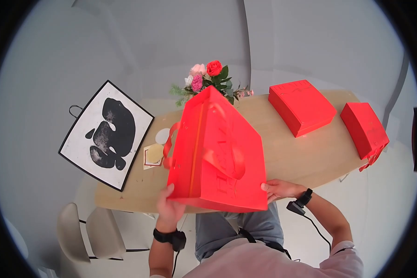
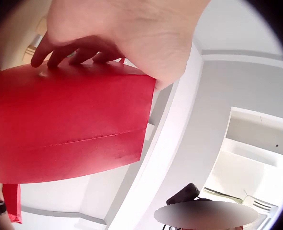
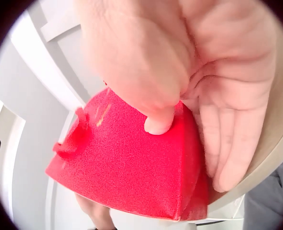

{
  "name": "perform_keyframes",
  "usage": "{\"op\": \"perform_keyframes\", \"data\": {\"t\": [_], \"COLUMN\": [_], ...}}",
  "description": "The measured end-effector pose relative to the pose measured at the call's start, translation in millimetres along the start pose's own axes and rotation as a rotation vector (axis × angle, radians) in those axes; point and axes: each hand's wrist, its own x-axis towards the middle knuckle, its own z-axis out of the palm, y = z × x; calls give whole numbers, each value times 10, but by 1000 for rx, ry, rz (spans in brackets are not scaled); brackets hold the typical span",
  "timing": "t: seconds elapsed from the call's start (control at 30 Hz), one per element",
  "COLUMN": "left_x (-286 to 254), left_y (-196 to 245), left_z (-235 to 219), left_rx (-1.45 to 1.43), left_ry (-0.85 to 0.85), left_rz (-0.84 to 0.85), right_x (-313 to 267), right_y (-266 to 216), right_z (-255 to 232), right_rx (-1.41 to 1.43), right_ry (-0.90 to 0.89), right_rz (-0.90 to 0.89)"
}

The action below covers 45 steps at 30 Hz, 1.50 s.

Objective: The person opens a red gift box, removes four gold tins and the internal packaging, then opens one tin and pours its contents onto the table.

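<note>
A large red gift bag (image 1: 250, 148) with red ribbon handles (image 1: 238, 167) is held tilted over the near side of the table. At its lower left corner my left hand (image 1: 170, 207) grips the edge. My right hand (image 1: 282, 189) pinches the opposite corner, at the lower right. The left wrist view has the curled fingers (image 2: 60, 55) along the top of the red bag (image 2: 74, 110). From the right wrist, the thumb (image 3: 159, 122) presses one face of the bag (image 3: 127, 163) while the other fingers lie along the adjoining side.
Two red boxes (image 1: 306, 104) (image 1: 363, 127) stand on the table's right part. Artificial flowers (image 1: 206, 78) are behind the bag. To the left are a black-and-white printed bag (image 1: 116, 134), a white disc (image 1: 162, 135) and a small card with a yellowish round piece (image 1: 154, 154). Chairs (image 1: 104, 231) stand at lower left.
</note>
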Motion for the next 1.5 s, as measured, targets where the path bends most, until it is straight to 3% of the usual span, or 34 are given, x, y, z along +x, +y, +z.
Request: {"op": "perform_keyframes", "data": {"t": [0.07, 0.13, 0.2, 0.33, 0.5, 0.57, 0.63, 0.7, 0.73, 0.77, 0.8, 0.83, 0.9, 0.93, 1.0, 1.17, 1.3, 1.37, 1.43, 1.5], "left_x": [141, 258, 333, 419, 489, 399, 249, 51, -122, -262, -376, -469, -536, -562, -441, -161, 228, 406, 539, 699], "left_y": [94, 174, 184, 80, 115, 77, -79, -392, -546, -720, -829, -918, -1132, -1225, -1281, -1302, -1072, -835, -556, -503], "left_z": [165, 361, 548, 565, 507, 431, 200, -198, -267, -274, -193, -107, -95, -103, -4, -234, -954, -1003, -874, -1137], "left_rx": [54, 106, 153, 307, 419, 486, 548, 438, 589, 739, 799, 860, 987, 1111, 1097, 1080, 1152, 1133, 958, 793], "left_ry": [39, 78, -70, -98, -225, -239, -250, 82, -35, -156, -167, -177, -162, -143, -77, -56, -146, -214, -109, -80], "left_rz": [3, 7, 32, 37, 79, 178, 276, 144, 276, 410, 424, 438, 434, 425, 437, 486, 306, 232, -74, -77], "right_x": [119, 255, 291, 310, 258, 230, 263, 161, 190, 249, 321, 418, 641, 734, 922, 983, 763, 719, 661, 528], "right_y": [35, 124, 112, 20, -52, -4, -73, -377, -477, -553, -636, -736, -909, -967, -1072, -1021, -835, -714, -617, -567], "right_z": [11, 23, 126, 386, 332, 16, -384, -647, -718, -804, -874, -931, -975, -938, -829, -755, -778, -730, -631, -459], "right_rx": [-282, -332, -379, -395, -512, -584, -293, -351, -352, -272, -189, -187, 0, 0, 91, 179, 124, 140, 152, 13], "right_ry": [29, 29, 31, 112, 187, 304, 564, 930, 931, 928, 920, 917, 621, 609, 331, 232, 81, 90, 98, 63], "right_rz": [68, 62, 59, 18, -30, -297, -436, -328, -331, -461, -590, -595, -648, -645, -680, -573, -527, -510, -495, -429]}}
